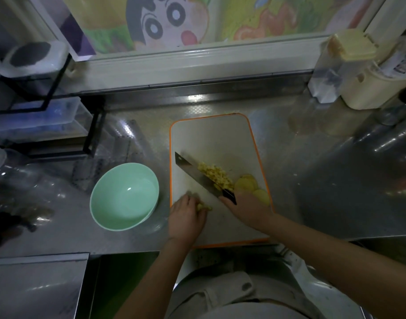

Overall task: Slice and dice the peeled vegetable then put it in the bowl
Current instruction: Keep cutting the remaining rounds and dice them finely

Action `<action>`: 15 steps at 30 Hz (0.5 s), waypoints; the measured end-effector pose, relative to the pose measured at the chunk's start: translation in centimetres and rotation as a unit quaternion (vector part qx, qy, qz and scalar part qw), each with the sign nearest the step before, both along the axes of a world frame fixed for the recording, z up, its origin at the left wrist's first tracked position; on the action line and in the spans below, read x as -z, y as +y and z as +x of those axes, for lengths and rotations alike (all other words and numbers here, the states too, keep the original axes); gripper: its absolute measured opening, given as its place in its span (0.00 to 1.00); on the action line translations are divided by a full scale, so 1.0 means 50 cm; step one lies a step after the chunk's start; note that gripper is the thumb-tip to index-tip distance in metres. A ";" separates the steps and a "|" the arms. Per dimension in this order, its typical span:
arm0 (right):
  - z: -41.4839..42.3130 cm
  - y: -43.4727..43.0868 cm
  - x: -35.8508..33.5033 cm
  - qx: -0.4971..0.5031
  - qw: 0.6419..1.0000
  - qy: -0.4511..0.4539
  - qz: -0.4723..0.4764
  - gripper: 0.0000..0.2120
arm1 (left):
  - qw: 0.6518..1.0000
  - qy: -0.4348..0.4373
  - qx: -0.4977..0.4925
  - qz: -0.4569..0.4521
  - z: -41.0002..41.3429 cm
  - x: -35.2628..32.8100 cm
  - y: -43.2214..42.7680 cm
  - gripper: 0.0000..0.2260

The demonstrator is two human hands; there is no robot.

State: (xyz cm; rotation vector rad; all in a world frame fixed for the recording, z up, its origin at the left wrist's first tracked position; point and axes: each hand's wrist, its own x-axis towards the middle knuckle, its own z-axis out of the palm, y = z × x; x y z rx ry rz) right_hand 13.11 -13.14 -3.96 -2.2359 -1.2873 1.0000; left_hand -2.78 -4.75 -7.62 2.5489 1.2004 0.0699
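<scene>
A white cutting board [211, 139] with an orange rim lies on the steel counter. A pile of yellow diced vegetable [217, 177] sits on it beside the cleaver blade [192, 173]. A few round yellow slices [250, 185] lie at the board's right edge. My right hand [248, 209] grips the cleaver's dark handle, the blade pointing up and left. My left hand [187, 215] curls over a small clump of dice [204, 207] at the board's left edge. A mint-green bowl [110, 210] stands left of the board with nothing in it.
A black wire rack with clear plastic containers [43, 116] stands at the back left. Cream and clear containers [349, 72] stand at the back right. Glassware [4, 171] sits at the far left. A sink basin [363, 185] lies to the right.
</scene>
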 end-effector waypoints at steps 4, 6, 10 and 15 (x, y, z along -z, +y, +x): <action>-0.014 -0.005 -0.011 0.010 1.000 -0.007 0.022 0.20 | 1.000 -0.026 0.000 0.018 -0.004 -0.015 0.004 0.20; -0.022 -0.010 -0.010 0.007 1.000 0.018 0.022 0.19 | 0.999 -0.028 0.016 0.014 -0.015 -0.018 0.009 0.25; -0.038 -0.014 -0.009 0.002 0.999 0.025 0.034 0.19 | 0.998 0.024 0.060 -0.029 -0.044 -0.020 0.012 0.38; -0.046 -0.013 0.005 -0.002 0.999 0.015 0.045 0.20 | 0.992 0.101 0.046 -0.052 -0.075 -0.020 0.005 0.44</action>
